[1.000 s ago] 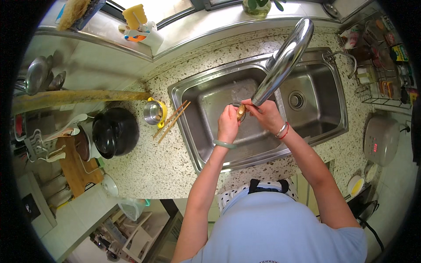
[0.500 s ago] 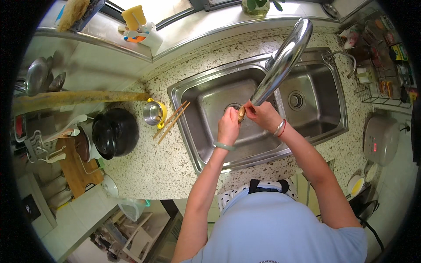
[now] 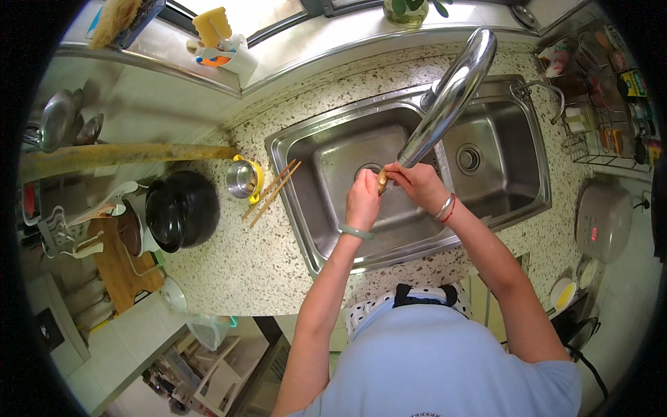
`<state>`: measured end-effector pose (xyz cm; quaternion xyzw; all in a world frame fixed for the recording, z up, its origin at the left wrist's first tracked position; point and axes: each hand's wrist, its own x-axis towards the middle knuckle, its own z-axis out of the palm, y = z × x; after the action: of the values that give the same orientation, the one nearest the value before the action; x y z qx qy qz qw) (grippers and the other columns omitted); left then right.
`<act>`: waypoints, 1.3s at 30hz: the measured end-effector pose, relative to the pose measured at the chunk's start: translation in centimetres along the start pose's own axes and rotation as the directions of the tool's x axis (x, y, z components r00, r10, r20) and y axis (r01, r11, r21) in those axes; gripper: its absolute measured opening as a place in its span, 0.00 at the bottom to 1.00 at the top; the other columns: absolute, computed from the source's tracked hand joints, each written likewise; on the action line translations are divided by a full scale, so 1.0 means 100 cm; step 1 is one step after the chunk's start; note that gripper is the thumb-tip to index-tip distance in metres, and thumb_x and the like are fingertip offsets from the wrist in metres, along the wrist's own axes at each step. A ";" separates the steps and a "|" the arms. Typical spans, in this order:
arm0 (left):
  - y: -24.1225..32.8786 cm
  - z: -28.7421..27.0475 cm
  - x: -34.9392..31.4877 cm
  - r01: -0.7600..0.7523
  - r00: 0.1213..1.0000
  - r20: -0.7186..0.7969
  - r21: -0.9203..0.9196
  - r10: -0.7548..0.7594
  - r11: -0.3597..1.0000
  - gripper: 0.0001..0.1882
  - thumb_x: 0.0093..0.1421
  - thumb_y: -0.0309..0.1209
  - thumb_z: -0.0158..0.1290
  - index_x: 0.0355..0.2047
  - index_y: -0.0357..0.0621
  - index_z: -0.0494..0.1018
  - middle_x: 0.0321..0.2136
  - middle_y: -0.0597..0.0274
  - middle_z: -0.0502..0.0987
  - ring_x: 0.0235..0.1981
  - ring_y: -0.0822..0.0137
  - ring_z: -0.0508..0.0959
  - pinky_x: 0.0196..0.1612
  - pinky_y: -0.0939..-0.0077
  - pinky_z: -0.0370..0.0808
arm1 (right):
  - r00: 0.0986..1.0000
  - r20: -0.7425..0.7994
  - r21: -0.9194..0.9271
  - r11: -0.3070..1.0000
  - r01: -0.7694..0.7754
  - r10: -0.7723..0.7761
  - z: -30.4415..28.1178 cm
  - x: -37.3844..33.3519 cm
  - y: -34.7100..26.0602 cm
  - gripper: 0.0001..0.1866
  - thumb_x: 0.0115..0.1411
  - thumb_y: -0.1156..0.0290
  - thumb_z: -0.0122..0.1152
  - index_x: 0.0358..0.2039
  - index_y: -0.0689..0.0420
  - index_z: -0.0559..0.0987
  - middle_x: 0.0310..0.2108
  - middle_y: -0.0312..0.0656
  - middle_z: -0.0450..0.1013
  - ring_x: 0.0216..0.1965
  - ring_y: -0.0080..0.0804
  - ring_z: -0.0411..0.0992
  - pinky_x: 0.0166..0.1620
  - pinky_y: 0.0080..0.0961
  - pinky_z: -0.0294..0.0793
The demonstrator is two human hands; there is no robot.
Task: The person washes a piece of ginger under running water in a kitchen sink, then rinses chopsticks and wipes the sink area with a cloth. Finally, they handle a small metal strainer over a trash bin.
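Note:
Over the left basin of a steel sink (image 3: 326,142), my left hand (image 3: 363,201) is closed round a small yellow-brown lump (image 3: 383,181) that looks like a piece of ginger. My right hand (image 3: 420,185) pinches at the lump's upper end, its thumb and fingertips pressed against it. Just above the right fingers hangs the spout of the chrome faucet (image 3: 445,104); I cannot make out a water stream. A pale green bangle circles my left wrist, while a silver bracelet and a red cord ring the right one.
Left of the sink lie two wooden chopsticks (image 3: 274,194), beside a small metal cup with a yellow rim (image 3: 256,182). Farther left stands a black pot (image 3: 182,212). A wire rack (image 3: 590,139) with jars and a grey appliance (image 3: 603,221) stand at the right.
My right hand has shifted slightly, its fingers now straighter and set over the top of the lump. The left hand stays in place with the lump.

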<state>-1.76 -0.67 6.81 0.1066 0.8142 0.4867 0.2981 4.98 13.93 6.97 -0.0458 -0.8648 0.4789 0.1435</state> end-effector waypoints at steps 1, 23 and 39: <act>-0.004 0.000 0.002 -0.029 1.000 -0.001 0.038 0.030 0.999 0.17 0.68 0.38 0.34 0.31 0.39 0.67 0.14 0.62 0.68 0.15 0.73 0.69 0.20 0.75 0.66 | 1.000 0.013 0.004 1.000 -0.002 0.002 -0.001 0.000 -0.001 0.03 0.57 0.75 0.57 0.32 0.60 0.74 0.25 0.46 0.72 0.27 0.45 0.73 0.29 0.33 0.72; 0.003 0.007 -0.007 -0.128 0.986 -0.093 0.106 0.138 0.986 0.16 0.68 0.38 0.35 0.39 0.41 0.69 0.27 0.47 0.76 0.29 0.46 0.76 0.33 0.56 0.71 | 0.761 0.232 0.705 0.434 -0.561 0.606 0.017 -0.004 -0.010 0.10 0.63 0.69 0.51 0.41 0.62 0.71 0.23 0.33 0.70 0.20 0.16 0.67 0.24 0.17 0.72; 0.009 0.011 -0.010 -0.179 0.970 -0.137 0.157 0.201 0.971 0.15 0.68 0.36 0.34 0.39 0.41 0.69 0.25 0.48 0.76 0.28 0.45 0.76 0.30 0.55 0.70 | 0.810 0.239 0.732 0.449 -0.513 0.536 0.029 -0.006 0.000 0.15 0.64 0.70 0.46 0.50 0.61 0.69 0.27 0.30 0.69 0.25 0.15 0.64 0.29 0.16 0.67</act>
<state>-0.42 0.14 7.56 0.1679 0.8533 0.4600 0.1789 4.73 11.42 5.36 -0.2509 -0.5166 0.8186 0.0058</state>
